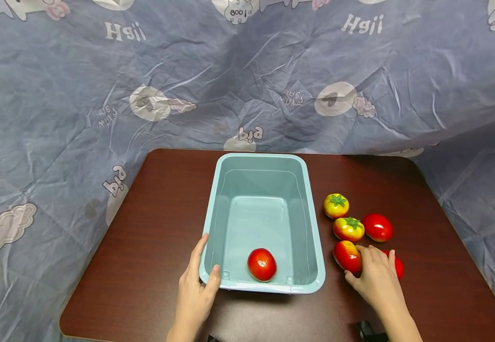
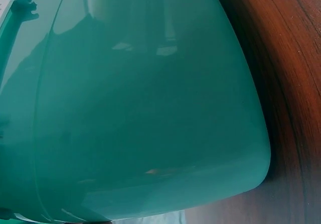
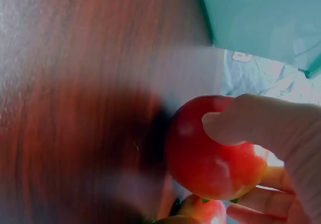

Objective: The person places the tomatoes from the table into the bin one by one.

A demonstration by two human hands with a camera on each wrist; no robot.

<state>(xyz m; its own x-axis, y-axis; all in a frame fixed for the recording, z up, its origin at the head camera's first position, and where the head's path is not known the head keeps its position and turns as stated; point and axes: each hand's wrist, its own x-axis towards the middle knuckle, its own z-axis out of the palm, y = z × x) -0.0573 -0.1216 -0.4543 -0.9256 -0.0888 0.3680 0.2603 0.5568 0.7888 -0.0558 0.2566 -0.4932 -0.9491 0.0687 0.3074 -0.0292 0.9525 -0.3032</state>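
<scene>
Left hand (image 1: pixel 196 289), fingers spread, touches the tub (image 1: pixel 258 223); red tomato (image 1: pixel 262 264) inside; right wall (image 1: pixel 300 223) standing between it and two yellowish tomatoes (image 1: pixel 348 231); held tomato (image 1: pixel 345 256), pinched by the right hand (image 1: pixel 377 278); two redder tomatoes (image 1: pixel 377 228) close by, one partly hidden.

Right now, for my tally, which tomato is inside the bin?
The red tomato at the near end of the bin; the other tomatoes are outside, to its right, one gripped by the right hand.
</scene>
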